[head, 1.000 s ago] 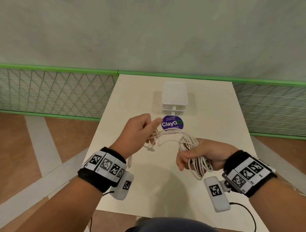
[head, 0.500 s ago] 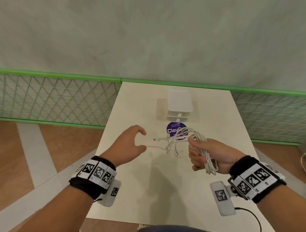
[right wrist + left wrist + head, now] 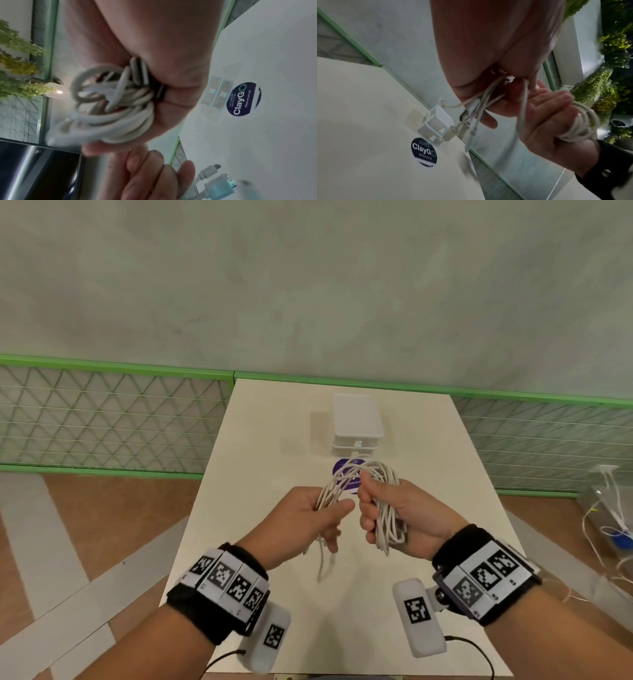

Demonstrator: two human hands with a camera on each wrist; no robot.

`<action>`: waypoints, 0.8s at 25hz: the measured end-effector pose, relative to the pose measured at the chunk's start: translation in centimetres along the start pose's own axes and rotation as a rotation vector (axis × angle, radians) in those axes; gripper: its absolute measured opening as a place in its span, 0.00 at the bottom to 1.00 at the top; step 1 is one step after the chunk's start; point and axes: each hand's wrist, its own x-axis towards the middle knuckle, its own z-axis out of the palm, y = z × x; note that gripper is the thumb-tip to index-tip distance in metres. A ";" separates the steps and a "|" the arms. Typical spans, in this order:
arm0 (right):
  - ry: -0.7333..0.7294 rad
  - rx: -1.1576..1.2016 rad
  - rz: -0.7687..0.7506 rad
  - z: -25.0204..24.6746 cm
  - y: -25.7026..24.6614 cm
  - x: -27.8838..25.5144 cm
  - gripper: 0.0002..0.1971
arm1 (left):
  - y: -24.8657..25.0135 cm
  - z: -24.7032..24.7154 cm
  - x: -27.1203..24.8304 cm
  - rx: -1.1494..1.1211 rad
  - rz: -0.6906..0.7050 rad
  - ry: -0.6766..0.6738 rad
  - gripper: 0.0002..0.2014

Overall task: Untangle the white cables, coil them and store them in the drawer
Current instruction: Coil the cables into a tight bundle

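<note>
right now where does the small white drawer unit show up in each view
Head: the white drawer unit stands at the table's far middle, above both hands.
Left wrist: centre-left, beside the dangling cable plugs.
Right wrist: right of centre, partly behind the right hand.
Shared landmark: the round ClayGo sticker, right next to the unit in every view.

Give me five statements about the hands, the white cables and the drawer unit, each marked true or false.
1. The right hand grips a coiled bundle of white cables. True.
2. The left hand is empty. False: it holds cable strands, plug ends hanging below.
3. The white drawer unit sits beyond the ClayGo sticker. True.
4. The cables lie in an open drawer. False: both hands hold them above the table.
5. The drawer unit stands on the floor. False: on the table.
</note>
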 end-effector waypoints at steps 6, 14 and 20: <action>0.276 0.022 -0.025 -0.1 1.9 1.9 0.25 | -0.5 1.9 -0.2 0.089 -0.098 0.014 0.20; 0.446 -0.124 -0.065 -0.7 4.1 2.8 0.15 | -0.9 3.1 1.0 0.745 -0.041 -0.129 0.10; 0.305 0.475 -0.127 -2.8 2.5 3.0 0.10 | -4.0 2.9 0.8 0.295 -0.084 -0.080 0.11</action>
